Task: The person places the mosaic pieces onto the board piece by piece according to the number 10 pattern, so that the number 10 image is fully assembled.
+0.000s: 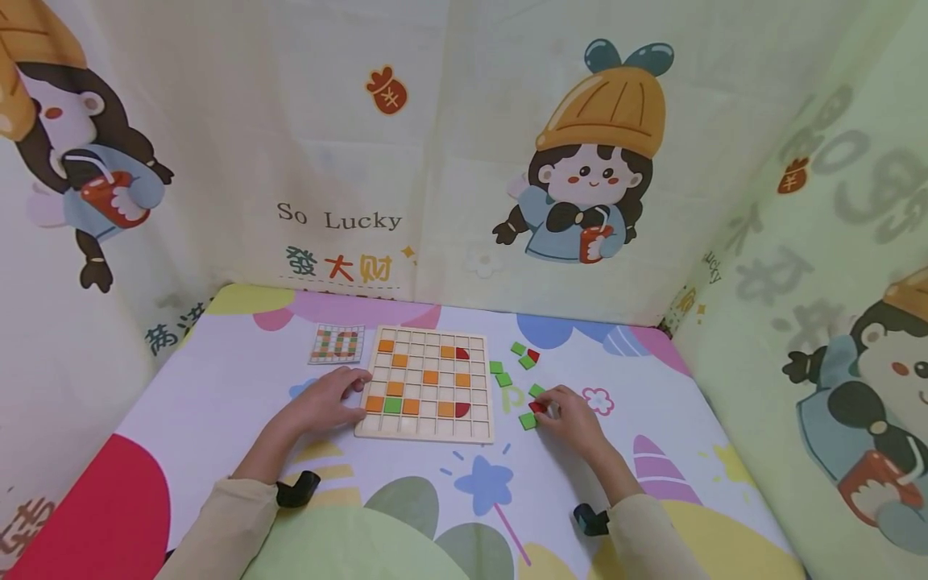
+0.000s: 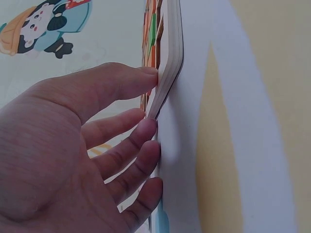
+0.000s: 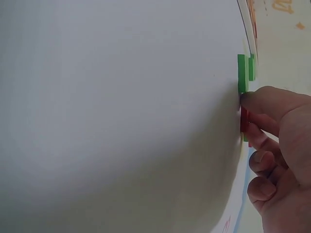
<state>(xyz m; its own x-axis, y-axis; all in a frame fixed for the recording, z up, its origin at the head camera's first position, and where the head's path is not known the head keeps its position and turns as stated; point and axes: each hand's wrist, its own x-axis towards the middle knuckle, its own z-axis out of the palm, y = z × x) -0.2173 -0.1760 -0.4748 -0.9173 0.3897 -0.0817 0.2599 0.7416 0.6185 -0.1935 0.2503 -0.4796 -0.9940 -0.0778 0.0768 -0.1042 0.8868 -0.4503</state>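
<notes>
The right hand (image 1: pixel 577 424) pinches a red piece (image 1: pixel 535 408) between thumb and fingers, among green tiles (image 1: pixel 528 421) right of the wooden board (image 1: pixel 424 432). The left hand (image 1: pixel 326 401), fingers loosely spread, touches the board's left edge.

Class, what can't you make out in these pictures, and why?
Head view: exact pattern on the small multicoloured rectangular card, too small.
Head view: full outline of the flat red piece, partly covered by the right hand pinching it.
Left wrist view: rest of the square wooden grid board, cut off by the top edge.
</notes>
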